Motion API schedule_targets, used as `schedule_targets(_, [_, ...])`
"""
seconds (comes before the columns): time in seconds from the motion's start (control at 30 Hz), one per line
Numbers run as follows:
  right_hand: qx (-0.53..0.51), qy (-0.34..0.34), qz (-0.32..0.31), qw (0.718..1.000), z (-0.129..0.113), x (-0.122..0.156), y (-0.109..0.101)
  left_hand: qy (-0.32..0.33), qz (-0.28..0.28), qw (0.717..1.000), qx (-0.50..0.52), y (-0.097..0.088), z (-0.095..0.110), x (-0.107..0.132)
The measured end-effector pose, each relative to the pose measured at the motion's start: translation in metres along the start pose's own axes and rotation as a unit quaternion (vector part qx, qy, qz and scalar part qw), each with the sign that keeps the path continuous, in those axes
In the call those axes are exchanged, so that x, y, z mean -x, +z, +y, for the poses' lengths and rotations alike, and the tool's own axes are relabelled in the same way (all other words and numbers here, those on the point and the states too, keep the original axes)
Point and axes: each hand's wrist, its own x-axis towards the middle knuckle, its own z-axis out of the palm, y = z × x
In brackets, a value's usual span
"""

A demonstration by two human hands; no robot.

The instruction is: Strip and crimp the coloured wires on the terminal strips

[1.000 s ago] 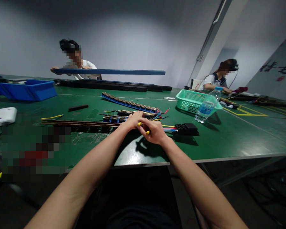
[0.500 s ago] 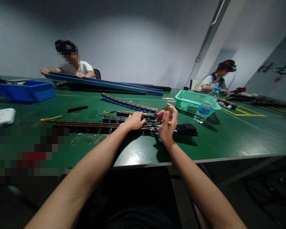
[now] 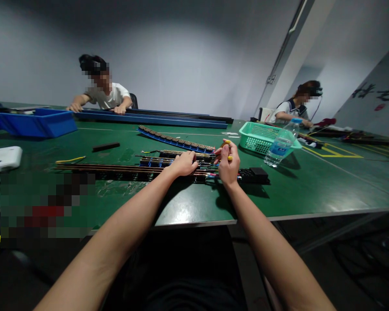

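My left hand (image 3: 183, 164) rests curled on the near end of a long dark rail with copper strips (image 3: 116, 169) that lies across the green table (image 3: 311, 185). My right hand (image 3: 228, 163) is raised just right of it, fingers closed on a small yellow-handled tool (image 3: 228, 150). Coloured wires (image 3: 222, 175) stick out of the rail's end between the hands. A black block (image 3: 254, 174) lies right of my right hand. Two more rails (image 3: 175, 153) lie behind the first one.
A blue strip with copper contacts (image 3: 175, 140) lies farther back. A teal basket (image 3: 262, 136) and a water bottle (image 3: 280, 147) stand at right. A blue bin (image 3: 35, 122) and a white device (image 3: 2, 159) sit at left. Two people work at the far side with long blue rails (image 3: 155, 119).
My right hand lifted from beside the left hand, moved right and rose with the yellow tool. The far person lowered a long blue rail onto the table.
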Motion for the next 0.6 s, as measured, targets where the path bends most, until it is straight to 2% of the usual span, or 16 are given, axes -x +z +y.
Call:
schedule_targets(0.13, [0.035, -0.024, -0.069, 0.997, 0.003, 0.003, 0.001, 0.0, -0.001, 1.0, -0.004, 0.0, 0.001, 0.001])
schedule_targets(0.23, [0.106, -0.076, -0.152, 0.98, 0.002, 0.007, 0.0, 0.001, -0.001, 1.0, -0.004, 0.0, 0.001, 0.002])
schedule_targets(0.3, [0.165, -0.131, -0.23, 0.95, 0.002, 0.011, 0.0, 0.004, -0.007, 1.0, -0.002, -0.001, 0.0, 0.003])
schedule_targets(0.4, [0.24, -0.209, -0.346, 0.883, 0.002, 0.017, 0.0, 0.033, -0.03, 0.999, -0.006, -0.004, -0.004, 0.005])
schedule_targets(0.47, [0.266, -0.23, -0.377, 0.857, 0.004, 0.019, 0.0, 0.052, -0.04, 0.998, -0.012, -0.004, -0.006, 0.005])
schedule_targets(0.53, [0.259, -0.223, -0.358, 0.869, 0.005, 0.02, 0.001, 0.046, -0.038, 0.998, -0.011, -0.003, -0.006, 0.005])
schedule_targets(0.6, [0.219, -0.2, -0.304, 0.905, 0.006, 0.018, 0.002, 0.027, -0.023, 0.999, -0.003, -0.001, -0.004, 0.004])
